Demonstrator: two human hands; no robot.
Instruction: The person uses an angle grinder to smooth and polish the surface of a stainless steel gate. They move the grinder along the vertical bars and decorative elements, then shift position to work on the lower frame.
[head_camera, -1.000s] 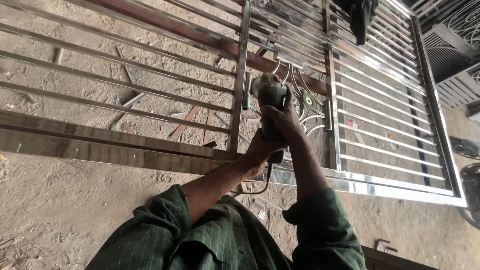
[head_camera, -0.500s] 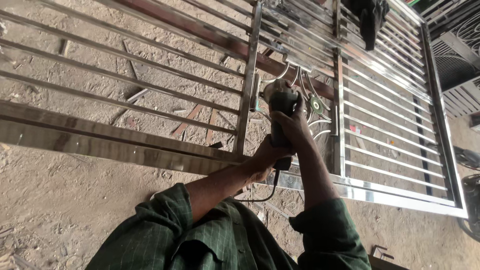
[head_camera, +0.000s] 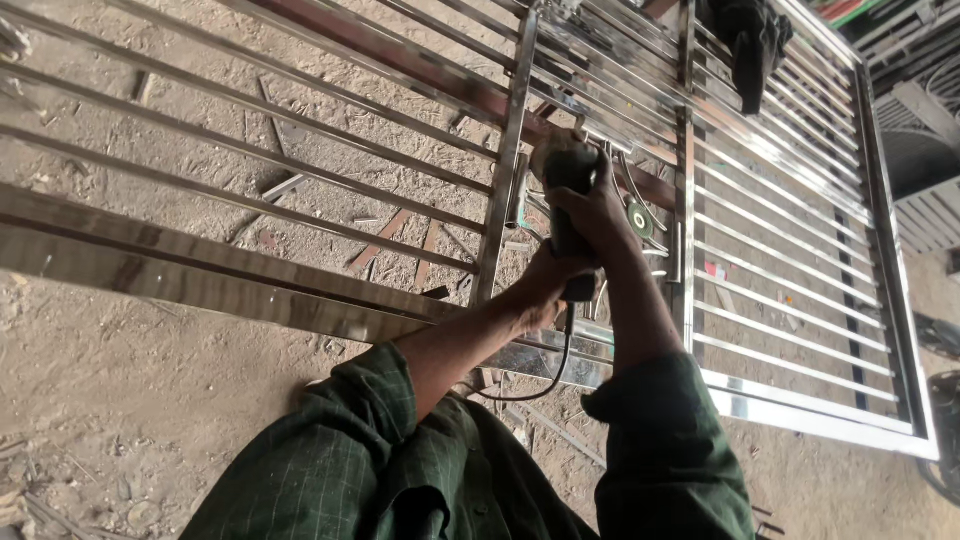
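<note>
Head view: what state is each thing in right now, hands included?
Shiny steel barred gate: lying flat on dirt ground.
Handheld angle grinder: gripped in both hands, head on the gate.
Left hand: closed on the grinder's rear.
Right hand: closed on its body.
Dark cloth: draped over the bars.

The grinder's (head_camera: 566, 200) disc is hidden behind the right hand (head_camera: 595, 210); the gate (head_camera: 800, 250) runs off at twelve o'clock.
</note>
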